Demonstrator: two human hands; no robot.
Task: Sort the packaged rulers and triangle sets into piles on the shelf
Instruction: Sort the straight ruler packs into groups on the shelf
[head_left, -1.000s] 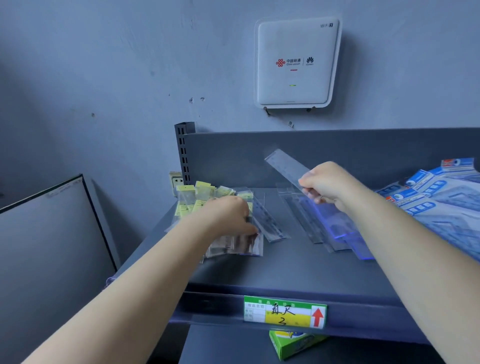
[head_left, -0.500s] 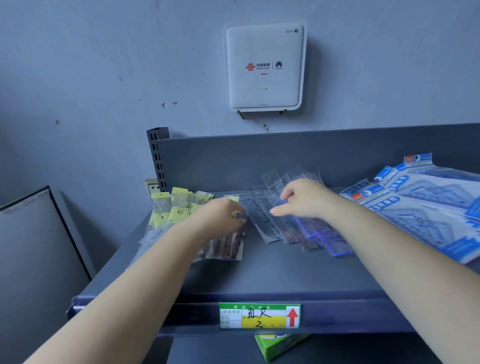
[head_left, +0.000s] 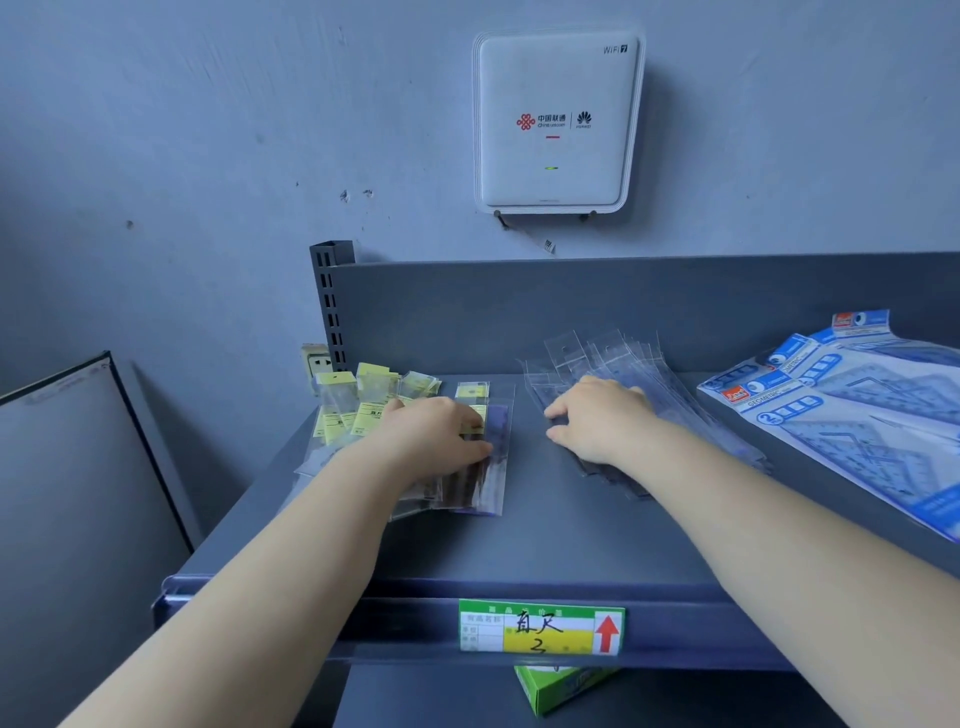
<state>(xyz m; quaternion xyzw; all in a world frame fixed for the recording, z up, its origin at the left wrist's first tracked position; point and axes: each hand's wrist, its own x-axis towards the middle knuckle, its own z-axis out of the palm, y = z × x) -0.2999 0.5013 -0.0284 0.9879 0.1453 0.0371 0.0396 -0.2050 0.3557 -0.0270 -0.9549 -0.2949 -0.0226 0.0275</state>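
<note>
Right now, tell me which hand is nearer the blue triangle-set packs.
Right. The right hand rests on the clear rulers beside the blue triangle-set packs; the left hand lies farther off, across the shelf.

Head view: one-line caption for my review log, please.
Left hand rests on yellow-labelled ruler packs, right hand on clear-sleeved rulers, blue triangle sets far right on the shelf.

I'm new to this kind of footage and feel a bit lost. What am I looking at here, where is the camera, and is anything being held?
No machine here: a person's two bare arms, filmed by a camera worn on their head, looking down at a grey shelf. The left hand rests on a pile of yellow-labelled ruler packs. The right hand lies on a pile of clear ruler sleeves. Neither lifts anything. Blue triangle-set packs lie at the right. A white router hangs on the wall.
</note>
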